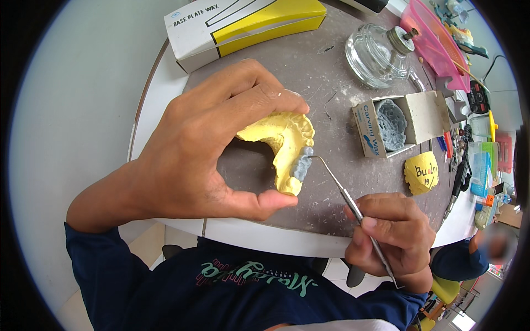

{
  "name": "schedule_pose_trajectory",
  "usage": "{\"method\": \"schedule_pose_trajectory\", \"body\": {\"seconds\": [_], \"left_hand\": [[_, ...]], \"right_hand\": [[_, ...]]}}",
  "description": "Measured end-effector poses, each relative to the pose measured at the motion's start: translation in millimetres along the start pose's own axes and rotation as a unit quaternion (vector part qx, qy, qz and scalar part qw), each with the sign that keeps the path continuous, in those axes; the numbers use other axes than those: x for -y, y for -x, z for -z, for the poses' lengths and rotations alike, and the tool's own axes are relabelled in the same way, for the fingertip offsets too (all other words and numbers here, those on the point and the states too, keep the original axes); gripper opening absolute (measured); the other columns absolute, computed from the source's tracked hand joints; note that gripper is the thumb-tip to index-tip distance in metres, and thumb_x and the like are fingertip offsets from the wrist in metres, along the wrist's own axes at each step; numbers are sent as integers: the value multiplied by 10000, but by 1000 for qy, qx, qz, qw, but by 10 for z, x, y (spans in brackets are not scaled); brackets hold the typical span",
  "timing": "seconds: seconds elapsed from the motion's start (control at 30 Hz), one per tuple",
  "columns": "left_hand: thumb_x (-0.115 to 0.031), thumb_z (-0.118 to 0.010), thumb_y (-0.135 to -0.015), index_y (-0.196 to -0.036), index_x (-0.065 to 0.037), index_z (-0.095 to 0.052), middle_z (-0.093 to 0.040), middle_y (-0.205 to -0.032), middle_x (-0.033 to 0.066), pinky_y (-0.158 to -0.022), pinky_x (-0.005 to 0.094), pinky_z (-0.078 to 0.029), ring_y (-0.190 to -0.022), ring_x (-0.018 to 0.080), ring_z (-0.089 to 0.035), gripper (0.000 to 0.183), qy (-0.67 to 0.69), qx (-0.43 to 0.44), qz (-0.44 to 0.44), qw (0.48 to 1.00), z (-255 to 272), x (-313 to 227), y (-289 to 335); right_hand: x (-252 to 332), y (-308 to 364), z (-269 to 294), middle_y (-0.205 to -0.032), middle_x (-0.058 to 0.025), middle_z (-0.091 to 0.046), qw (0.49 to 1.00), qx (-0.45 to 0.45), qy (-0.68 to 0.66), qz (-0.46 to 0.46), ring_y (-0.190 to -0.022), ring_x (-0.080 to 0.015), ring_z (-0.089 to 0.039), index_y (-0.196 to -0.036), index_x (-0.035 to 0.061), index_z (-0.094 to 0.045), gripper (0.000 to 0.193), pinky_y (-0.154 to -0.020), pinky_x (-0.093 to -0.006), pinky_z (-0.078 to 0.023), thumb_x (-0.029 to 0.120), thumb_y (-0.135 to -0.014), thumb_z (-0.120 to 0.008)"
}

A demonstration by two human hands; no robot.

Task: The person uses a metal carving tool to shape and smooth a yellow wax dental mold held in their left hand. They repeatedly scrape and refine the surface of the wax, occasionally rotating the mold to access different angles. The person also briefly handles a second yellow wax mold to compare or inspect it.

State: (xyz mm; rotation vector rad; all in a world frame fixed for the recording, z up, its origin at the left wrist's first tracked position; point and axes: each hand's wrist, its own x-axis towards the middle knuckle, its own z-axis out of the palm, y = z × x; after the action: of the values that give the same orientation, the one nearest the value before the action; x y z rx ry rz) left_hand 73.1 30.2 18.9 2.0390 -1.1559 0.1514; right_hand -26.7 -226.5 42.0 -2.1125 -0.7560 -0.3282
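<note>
My left hand (204, 143) grips a yellow plaster dental cast (284, 138), thumb at its near end and fingers at its far end. The cast is horseshoe-shaped, with tooth forms along its right edge. Grey-blue wax (301, 164), shaped like several teeth, sits on that edge toward the near end. In my right hand (395, 234) is a thin metal dental carver (353, 205), held like a pen. Its bent tip meets or nearly meets the wax; I cannot tell if they touch. The carver's other hooked end points down past my palm.
An open carton (369, 132) holds grey wax, with a yellow plaster piece (421, 173) nearby. Behind stand a glass spirit burner (377, 55), a pink basket (436, 44) and a white-yellow box (243, 27). Tools and containers crowd the right; another person (461, 258) sits beyond.
</note>
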Motion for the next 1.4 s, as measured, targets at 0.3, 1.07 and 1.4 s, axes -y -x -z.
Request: {"method": "schedule_pose_trajectory", "body": {"seconds": [0.3, 1.07, 1.4], "left_hand": [[-360, -908, -541, -1182, -33, -653, -643, -1054, 139, -796, 329, -522, -961, 259, -631, 764, -1, 1, -1, 1000, 0, 9, -5], [-365, -951, -557, -1227, -48, -527, -558, -1135, 155, -862, 353, -485, -1029, 285, -572, 853, -63, 15, 12, 998, 22, -116, 28], [-24, -782, -637, -1219, -78, -579, -600, -1266, 145, -1004, 382, -478, -1182, 310, -590, 619, 69, 63, 36, 995, 93, -133, -20]], "right_hand": [[0, 6, 8, -848, -172, -696, 1000, -2, 0, -2, -703, -247, -708, -949, -17, -621, 307, -604, -302, -586, -58, -701, -798], [-198, -229, 583, -983, -176, -678, 981, -173, 74, -57, -824, -197, -671, -1097, -27, -562, 171, -721, -293, -531, 44, -945, -596], [-513, -554, 639, -982, -156, -722, 967, -214, 13, -135, -880, -168, -700, -1050, -32, -625, 121, -785, -263, -541, 49, -966, -593]]}}
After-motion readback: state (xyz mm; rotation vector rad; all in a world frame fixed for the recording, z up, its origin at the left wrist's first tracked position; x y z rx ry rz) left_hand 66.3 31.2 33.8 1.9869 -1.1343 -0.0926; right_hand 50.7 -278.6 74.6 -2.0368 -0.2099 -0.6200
